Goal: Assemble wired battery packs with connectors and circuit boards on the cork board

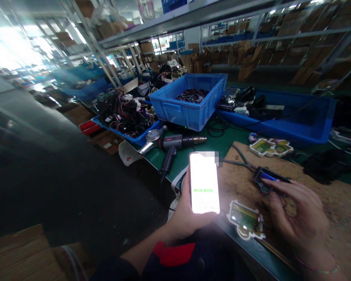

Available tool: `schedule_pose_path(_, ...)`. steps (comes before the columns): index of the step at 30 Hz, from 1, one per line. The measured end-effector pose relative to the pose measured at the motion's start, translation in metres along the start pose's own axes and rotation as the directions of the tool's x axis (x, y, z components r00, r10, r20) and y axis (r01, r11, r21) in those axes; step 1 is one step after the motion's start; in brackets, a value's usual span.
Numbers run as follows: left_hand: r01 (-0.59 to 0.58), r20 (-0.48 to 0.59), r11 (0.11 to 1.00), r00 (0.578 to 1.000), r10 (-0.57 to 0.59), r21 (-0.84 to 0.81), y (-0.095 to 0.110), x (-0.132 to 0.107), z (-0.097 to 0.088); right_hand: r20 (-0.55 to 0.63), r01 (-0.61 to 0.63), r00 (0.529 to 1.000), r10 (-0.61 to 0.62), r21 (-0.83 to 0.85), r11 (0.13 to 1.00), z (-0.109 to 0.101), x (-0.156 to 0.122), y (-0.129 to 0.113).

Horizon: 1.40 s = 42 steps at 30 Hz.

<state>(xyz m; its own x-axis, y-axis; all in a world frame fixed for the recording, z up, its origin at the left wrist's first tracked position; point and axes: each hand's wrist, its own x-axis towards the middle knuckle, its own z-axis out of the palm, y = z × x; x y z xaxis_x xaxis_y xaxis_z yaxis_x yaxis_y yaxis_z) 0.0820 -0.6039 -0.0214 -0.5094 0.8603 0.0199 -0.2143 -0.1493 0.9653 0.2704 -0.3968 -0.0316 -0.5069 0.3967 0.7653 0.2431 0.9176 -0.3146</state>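
Observation:
My left hand (185,216) is wrapped round a smartphone (204,183) with a bright white screen, held upright over the bench edge. My right hand (295,216) rests on the brown work board (333,203), its fingers curled on a small black device with a blue face (267,179) and a grey cable running from it. A small circuit board in a white frame (245,220) lies between the two hands, near the bench edge.
A black heat gun (175,146) lies on the green bench. Behind it stand a blue bin (190,99) holding wires, a shallow blue tray of cables (125,117) and a long blue tray (295,117). More framed circuit boards (270,147) lie farther back. Cardboard boxes (20,253) sit on the floor at left.

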Motion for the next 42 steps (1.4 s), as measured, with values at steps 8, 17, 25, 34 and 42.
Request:
schedule_pose_path(8, -0.022, -0.018, 1.000, 1.000, 0.022, 0.001, 0.0006, -0.0005, 0.0012, 0.003, 0.024, 1.000, -0.024, -0.002, 1.000, -0.0009, 0.0007, 0.0005)
schedule_pose_path(17, -0.010, 0.008, 1.000, 1.000, 0.010, 0.000, 0.0029, 0.0002, 0.0010, -0.001, 0.023, 1.000, -0.023, -0.004, 1.000, -0.0003, 0.0006, 0.0000)
schedule_pose_path(25, -0.029, 0.011, 0.999, 1.000, 0.029, -0.018, 0.0007, 0.0007, 0.0004, 0.001, 0.021, 1.000, -0.021, -0.001, 1.000, -0.0002, 0.0017, 0.0002)
schedule_pose_path(34, -0.017, 0.003, 1.000, 1.000, 0.017, -0.012, 0.0003, 0.0001, -0.0004, -0.017, 0.042, 0.999, -0.042, 0.004, 0.999, 0.0004, 0.0004, 0.0005)
schedule_pose_path(42, -0.005, 0.001, 1.000, 1.000, 0.005, -0.019, 0.0021, -0.0011, 0.0003, -0.014, 0.035, 0.999, -0.034, 0.005, 0.999, -0.0001, 0.0007, -0.0003)
